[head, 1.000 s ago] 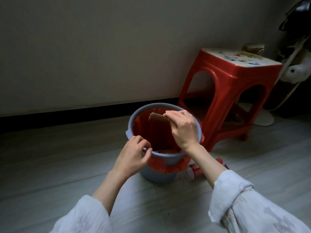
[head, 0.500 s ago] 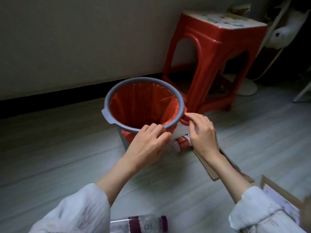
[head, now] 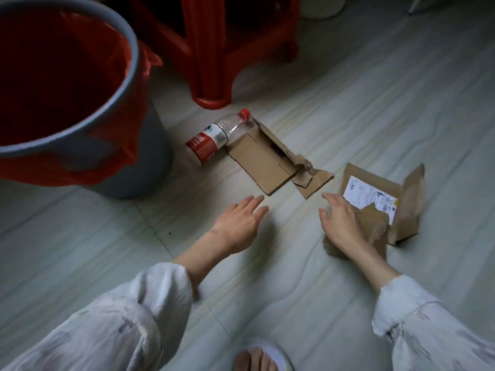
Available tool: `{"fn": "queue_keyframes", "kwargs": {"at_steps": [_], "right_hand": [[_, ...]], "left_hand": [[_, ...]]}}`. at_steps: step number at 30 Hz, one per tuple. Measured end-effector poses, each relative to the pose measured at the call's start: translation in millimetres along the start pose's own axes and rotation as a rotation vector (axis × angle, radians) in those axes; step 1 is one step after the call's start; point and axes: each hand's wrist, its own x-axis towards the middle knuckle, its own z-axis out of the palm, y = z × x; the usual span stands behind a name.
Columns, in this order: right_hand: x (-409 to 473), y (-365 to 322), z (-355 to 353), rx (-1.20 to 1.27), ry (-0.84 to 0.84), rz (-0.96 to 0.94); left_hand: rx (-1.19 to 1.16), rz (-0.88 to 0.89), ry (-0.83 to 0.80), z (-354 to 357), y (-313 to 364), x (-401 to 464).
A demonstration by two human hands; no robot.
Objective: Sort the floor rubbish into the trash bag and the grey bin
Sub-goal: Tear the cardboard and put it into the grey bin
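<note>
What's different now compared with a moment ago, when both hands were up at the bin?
Both hands have left the grey bin and dropped to the floor: the left hand hovers open, and the right hand rests on torn cardboard. The brown scrap held earlier is gone. The bottle lies where it was.

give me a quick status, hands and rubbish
Left hand open, empty, above floor. Right hand open on crumpled brown paper. Bottle and flat cardboard lie beside the lined grey bin.

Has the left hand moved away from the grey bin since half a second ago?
Yes. The left hand has let go of the grey bin rim and now hovers open over the floor, to the bin's right, toward the flattened cardboard.
</note>
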Motion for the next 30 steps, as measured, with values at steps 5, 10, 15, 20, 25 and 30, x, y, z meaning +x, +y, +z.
{"fn": "queue_keyframes", "kwargs": {"at_steps": [5, 10, 15, 20, 25, 30], "right_hand": [[47, 5, 16, -0.138, -0.099, -0.114], [74, 7, 30, -0.254, -0.166, -0.117], [33, 1, 37, -0.244, -0.085, -0.164], [12, 3, 43, -0.095, 0.010, -0.080], [21, -8, 47, -0.182, -0.039, 0.076], [34, -15, 36, -0.237, -0.060, 0.163]], "left_hand": [[0.139, -0.016, -0.142, 9, -2, 37], [0.110, -0.054, -0.200, 12, -10, 64], [0.005, -0.100, 0.019, 10, -14, 56], [-0.080, -0.241, 0.098, 23, -27, 29], [-0.351, -0.533, 0.175, 16, -20, 30], [-0.513, -0.618, 0.278, -4, -1, 62]]}}
